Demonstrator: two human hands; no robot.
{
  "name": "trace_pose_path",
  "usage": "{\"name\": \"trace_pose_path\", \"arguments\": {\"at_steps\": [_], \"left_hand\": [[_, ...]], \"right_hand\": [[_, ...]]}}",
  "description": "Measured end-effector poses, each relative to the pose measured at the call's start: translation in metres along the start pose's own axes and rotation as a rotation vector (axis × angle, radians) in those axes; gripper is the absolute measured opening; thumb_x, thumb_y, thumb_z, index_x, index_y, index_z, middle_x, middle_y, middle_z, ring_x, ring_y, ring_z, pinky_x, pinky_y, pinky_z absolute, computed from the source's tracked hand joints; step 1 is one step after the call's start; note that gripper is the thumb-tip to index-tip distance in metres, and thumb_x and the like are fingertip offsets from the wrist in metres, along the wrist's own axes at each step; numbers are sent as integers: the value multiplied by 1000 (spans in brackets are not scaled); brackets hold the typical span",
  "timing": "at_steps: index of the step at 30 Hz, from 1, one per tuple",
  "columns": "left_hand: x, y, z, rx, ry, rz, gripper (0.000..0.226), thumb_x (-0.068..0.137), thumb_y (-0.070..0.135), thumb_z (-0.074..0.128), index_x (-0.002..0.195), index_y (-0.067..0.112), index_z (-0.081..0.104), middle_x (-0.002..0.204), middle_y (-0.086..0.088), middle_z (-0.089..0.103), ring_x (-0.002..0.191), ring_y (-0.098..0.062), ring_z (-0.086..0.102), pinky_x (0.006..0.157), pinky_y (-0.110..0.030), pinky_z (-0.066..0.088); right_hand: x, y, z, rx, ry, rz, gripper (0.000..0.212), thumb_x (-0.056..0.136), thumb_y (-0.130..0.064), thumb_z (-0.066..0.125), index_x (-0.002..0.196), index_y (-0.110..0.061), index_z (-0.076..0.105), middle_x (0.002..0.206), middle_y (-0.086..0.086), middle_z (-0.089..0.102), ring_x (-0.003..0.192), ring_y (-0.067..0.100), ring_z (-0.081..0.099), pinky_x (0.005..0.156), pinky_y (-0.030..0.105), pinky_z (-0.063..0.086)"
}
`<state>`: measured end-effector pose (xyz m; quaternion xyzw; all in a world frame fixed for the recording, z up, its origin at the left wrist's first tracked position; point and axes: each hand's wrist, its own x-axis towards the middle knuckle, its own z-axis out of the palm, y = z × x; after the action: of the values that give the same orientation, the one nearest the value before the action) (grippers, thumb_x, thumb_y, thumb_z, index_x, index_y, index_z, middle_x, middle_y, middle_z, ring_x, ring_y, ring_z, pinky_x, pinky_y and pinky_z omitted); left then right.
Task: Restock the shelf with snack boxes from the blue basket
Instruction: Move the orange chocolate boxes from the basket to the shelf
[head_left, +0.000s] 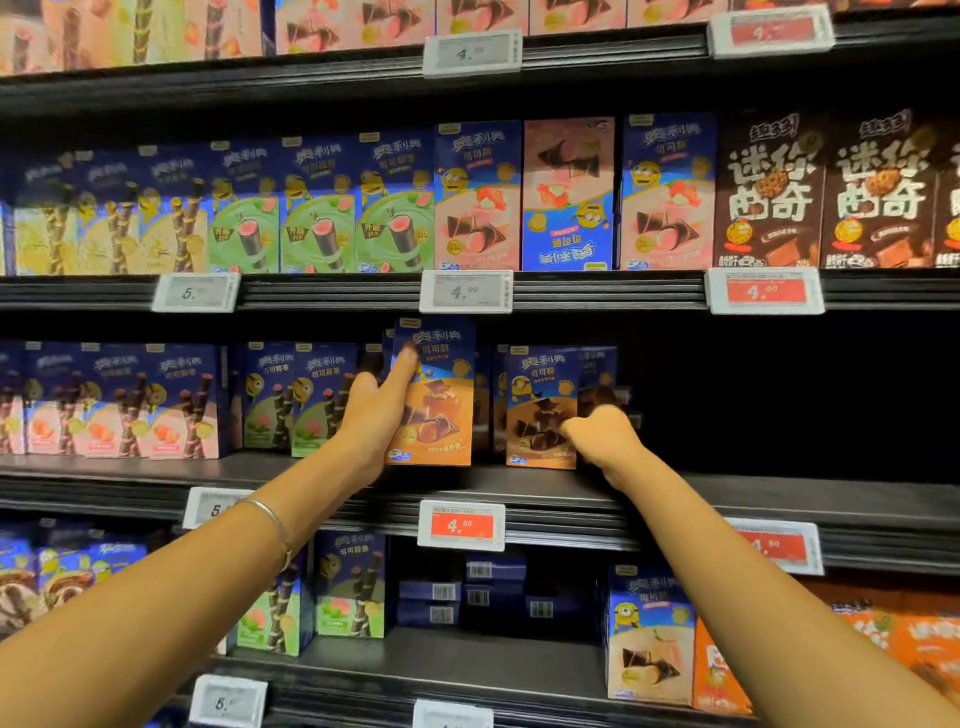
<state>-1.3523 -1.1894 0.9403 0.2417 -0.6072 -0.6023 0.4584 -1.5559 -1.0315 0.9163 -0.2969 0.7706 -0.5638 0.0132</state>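
Centre frame, the left hand (374, 415) grips a box (441, 415) at the shelf (727, 493) front; the right hand (602, 436) pinches the next box (540, 410). Best set both upright, touching, fronts flush

One wide-angle camera, worn on the person's head, faces a shop shelf (597, 296) almost square on. It sits level with the board carrying the centre price tag (465, 291): that edge runs flat across the frame, while higher boards climb and lower ones drop toward the right, so the right side lies nearer. The view is close; stacked boards fill the whole frame. The left forearm (171, 587) enters from the lower left corner and the right forearm (737, 561) from the lower right, converging just below mid-frame
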Motion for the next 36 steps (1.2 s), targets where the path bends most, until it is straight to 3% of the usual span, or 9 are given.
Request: {"name": "trace_pose_path", "arguments": {"at_steps": [5, 12, 16, 18, 20, 23, 27, 31, 36], "left_hand": [[-1, -2, 5, 2, -34, -12, 54, 95, 62, 63, 113, 14, 47, 95, -12, 74, 61, -18, 77, 47, -32, 58], [-3, -5, 16, -15, -34, -21, 64, 97, 60, 63, 131, 10, 42, 94, -12, 75, 60, -18, 77, 46, -30, 57], [-3, -5, 21, -13, -38, -17, 66, 97, 61, 62, 134, 10, 41, 101, -14, 76, 64, -18, 78, 49, -31, 58], [-2, -5, 21, -20, -39, -12, 70, 97, 61, 62, 138, 8, 41, 104, -16, 76, 65, -19, 79, 49, -30, 58], [-3, -4, 21, -32, -35, -11, 76, 97, 60, 63, 145, 6, 38, 106, -17, 76, 66, -20, 79, 49, -31, 59], [-4, -3, 21, -57, -35, -20, 83, 97, 61, 63, 151, 6, 34, 107, -16, 76, 69, -21, 79, 51, -34, 60], [-10, -3, 23, -80, -58, -29, 86, 95, 65, 63, 151, 7, 33, 105, -15, 77, 71, -23, 80, 52, -35, 60], [-15, -5, 26, -103, -79, -39, 84, 92, 68, 64, 145, 10, 37, 101, -12, 79, 76, -25, 81, 56, -38, 62], [-25, -5, 27, -99, -97, -46, 89, 90, 70, 64, 149, 9, 37, 94, -8, 81, 77, -24, 81, 55, -35, 61]], "right_hand": [[3, -1, 6, 5, -25, 6, 12, 87, -8, 59, 76, -8, 52, 69, 7, 47, 61, 19, 41, 54, 30, 30], [7, -2, 12, -14, -27, 14, 6, 87, -8, 57, 82, -7, 55, 78, 9, 49, 63, 18, 41, 54, 30, 30], [8, -1, 7, 1, -2, 9, 7, 87, -8, 60, 82, -3, 60, 81, 17, 55, 71, 27, 52, 60, 33, 41], [9, 1, 1, 7, 10, 6, 16, 86, -10, 65, 93, 5, 65, 92, 26, 66, 84, 37, 64, 70, 45, 54], [7, 5, -8, 20, 6, 10, 22, 87, -12, 69, 102, 3, 65, 103, 24, 70, 83, 30, 65, 70, 44, 56], [5, 12, -23, 41, 18, 0, 16, 88, -14, 71, 93, -10, 57, 92, 12, 66, 76, 19, 61, 68, 38, 57], [4, 19, -38, -21, 114, 20, 21, 88, -15, 72, 101, -6, 58, 92, 13, 66, 81, 25, 66, 75, 45, 62], [3, 21, -41, -186, 242, -10, 18, 86, -15, 69, 100, -5, 63, 97, 12, 66, 69, 16, 57, 52, 25, 43], [5, 18, -40, -343, 257, 34, 8, 89, -15, 61, 89, -7, 60, 104, 19, 67, 82, 31, 57, 69, 30, 45]]}}
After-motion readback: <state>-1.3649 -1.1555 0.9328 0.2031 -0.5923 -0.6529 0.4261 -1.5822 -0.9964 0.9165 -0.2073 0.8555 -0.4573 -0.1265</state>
